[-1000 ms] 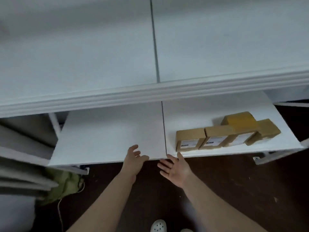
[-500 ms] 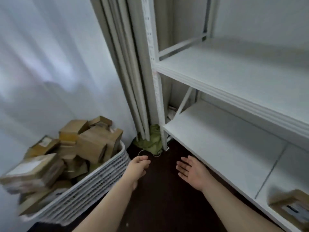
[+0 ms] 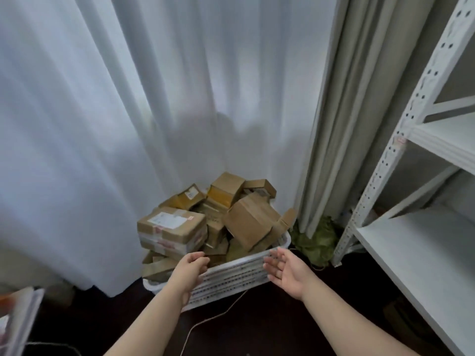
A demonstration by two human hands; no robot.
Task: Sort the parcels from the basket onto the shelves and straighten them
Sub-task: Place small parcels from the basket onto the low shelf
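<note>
A white slotted basket [image 3: 231,277] stands on the dark floor against the curtain, heaped with several brown cardboard parcels. The biggest taped parcel [image 3: 172,228] with a white label lies at the left of the heap, and a plain brown box [image 3: 250,222] leans at the right. My left hand [image 3: 191,268] hovers over the basket's near rim with fingers loosely curled and holds nothing. My right hand [image 3: 285,269] is beside the rim's right end, palm turned inward, fingers straight and empty. The white shelf unit [image 3: 421,253] stands at the right with its lower board bare in view.
White curtains [image 3: 128,124] hang behind the basket and a grey curtain [image 3: 334,124] falls beside the shelf post [image 3: 380,176]. A green cloth [image 3: 316,240] lies bunched at the post's foot. A thin cord [image 3: 210,319] runs across the floor. Something white [image 3: 15,319] sits at bottom left.
My view has swung left from the shelf with its row of parcels to the basket. Both empty hands have come to the basket's near rim.
</note>
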